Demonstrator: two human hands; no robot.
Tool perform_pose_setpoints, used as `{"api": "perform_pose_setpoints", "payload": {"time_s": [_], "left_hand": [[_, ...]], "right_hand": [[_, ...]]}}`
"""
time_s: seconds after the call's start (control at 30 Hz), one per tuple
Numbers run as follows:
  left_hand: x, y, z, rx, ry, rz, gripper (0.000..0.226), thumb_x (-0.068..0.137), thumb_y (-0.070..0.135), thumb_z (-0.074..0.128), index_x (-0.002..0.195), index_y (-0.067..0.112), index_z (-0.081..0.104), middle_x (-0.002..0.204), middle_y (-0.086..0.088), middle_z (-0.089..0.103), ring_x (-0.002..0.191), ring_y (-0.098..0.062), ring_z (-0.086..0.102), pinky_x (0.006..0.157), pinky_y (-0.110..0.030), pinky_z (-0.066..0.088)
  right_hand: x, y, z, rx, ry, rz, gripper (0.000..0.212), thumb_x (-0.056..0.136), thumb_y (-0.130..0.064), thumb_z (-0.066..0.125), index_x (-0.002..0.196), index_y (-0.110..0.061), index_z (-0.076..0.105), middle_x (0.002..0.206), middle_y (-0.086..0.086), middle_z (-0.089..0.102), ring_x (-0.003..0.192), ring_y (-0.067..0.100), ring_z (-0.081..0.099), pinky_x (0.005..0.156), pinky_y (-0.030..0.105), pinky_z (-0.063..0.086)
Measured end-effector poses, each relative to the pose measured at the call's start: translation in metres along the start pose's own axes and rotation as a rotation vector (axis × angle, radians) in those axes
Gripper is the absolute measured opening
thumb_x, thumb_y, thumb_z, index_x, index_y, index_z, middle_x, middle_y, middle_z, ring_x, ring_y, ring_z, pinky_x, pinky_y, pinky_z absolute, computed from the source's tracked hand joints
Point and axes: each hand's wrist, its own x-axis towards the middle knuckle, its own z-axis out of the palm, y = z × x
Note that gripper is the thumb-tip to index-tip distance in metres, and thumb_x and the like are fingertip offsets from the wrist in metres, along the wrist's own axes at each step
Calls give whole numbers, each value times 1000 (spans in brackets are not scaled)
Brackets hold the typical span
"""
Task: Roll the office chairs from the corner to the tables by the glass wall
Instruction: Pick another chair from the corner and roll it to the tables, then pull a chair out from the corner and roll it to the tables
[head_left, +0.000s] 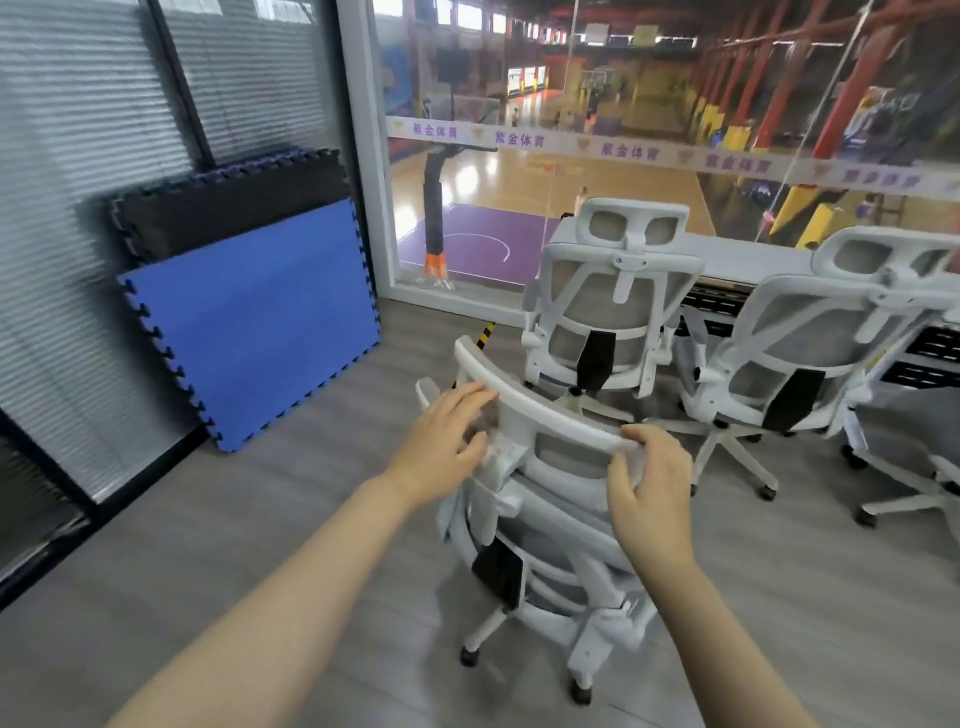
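A white mesh office chair (545, 525) stands right in front of me, its back toward me. My left hand (441, 441) lies on the left end of its headrest (540, 410) with the fingers nearly straight. My right hand (649, 488) grips the headrest's right end, fingers curled over the white bar. Ahead, two more white chairs (608, 317) (789, 358) stand pushed up to a white table (748, 260) along the glass wall (623, 130).
Blue and black foam mats (249, 312) lean against the blinds-covered partition on the left. A white pillar (363, 145) stands at the corner. A yellow-black striped strip (485, 335) shows behind the near chair. Grey floor lies open between the mats and the chairs.
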Motion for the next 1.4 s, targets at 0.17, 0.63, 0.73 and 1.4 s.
{"api": "perform_pose_setpoints", "payload": {"time_s": [0.17,0.63,0.73,1.4], "left_hand": [[-46,-35,-5,130,-40,-55,43,98,27,46,141,26,45,147,10,43,137,-8,34,115,-37,31],[-347,-75,-87,156,196,-735,41,96,27,47,137,26,48,142,5,47,132,-16,42,108,-34,35],[-441,-60,-96,117,292,-896,41,97,27,46,138,29,46,140,7,47,127,-13,44,99,-26,35],[-940,126,-116,158,966,-1511,38,90,33,49,127,26,56,129,12,53,124,-7,46,99,-14,29]], "right_hand": [[-8,-26,39,-12,-191,-229,31,89,-8,54,119,-17,54,122,-8,49,118,8,39,101,28,32],[-173,-155,152,-90,-1012,-455,40,96,-22,49,136,-21,48,136,-5,49,124,8,44,94,21,34],[-232,-190,159,-14,-1097,-512,37,97,-19,49,133,-21,50,133,-7,51,110,1,46,88,19,34],[-687,-375,146,227,-1621,-1013,32,91,-15,57,122,-21,56,123,-6,58,116,10,52,91,23,35]]}}
